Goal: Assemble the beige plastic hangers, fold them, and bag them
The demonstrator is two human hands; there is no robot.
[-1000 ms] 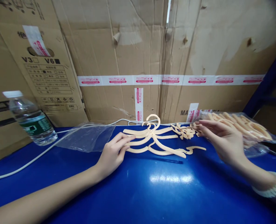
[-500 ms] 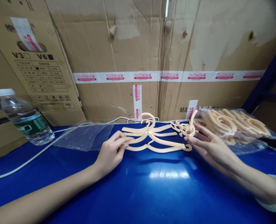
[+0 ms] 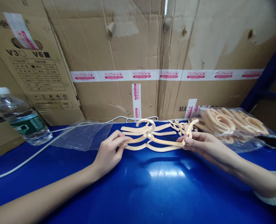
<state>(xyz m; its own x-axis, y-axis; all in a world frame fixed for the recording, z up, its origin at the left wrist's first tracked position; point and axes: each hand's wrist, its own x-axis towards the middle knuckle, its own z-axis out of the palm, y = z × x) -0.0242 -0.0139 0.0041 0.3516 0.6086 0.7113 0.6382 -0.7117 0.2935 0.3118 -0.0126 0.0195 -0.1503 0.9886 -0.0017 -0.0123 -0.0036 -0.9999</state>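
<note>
My left hand pinches the left end of a cream plastic clothes hanger, whose hook points up and is tilted. A small cream hook piece is between the thumb and fingers of my right hand. It touches the right end of the held hanger; whether the two are joined I cannot tell. Just under and in front of the held hanger lies another cream hanger on the blue table. More hanger parts lie behind it.
Loose small hook pieces lie in a pile behind my right hand. A clear bag of cream hanger parts sits at the right, beside a dark flat object. Leftward are an empty-looking plastic bag, white cable and water bottle. Cardboard stands behind.
My right hand has moved left with the hook piece, bringing it against the held hanger's right end. The held hanger has tilted, its hook lower. My left hand keeps its pinch.
</note>
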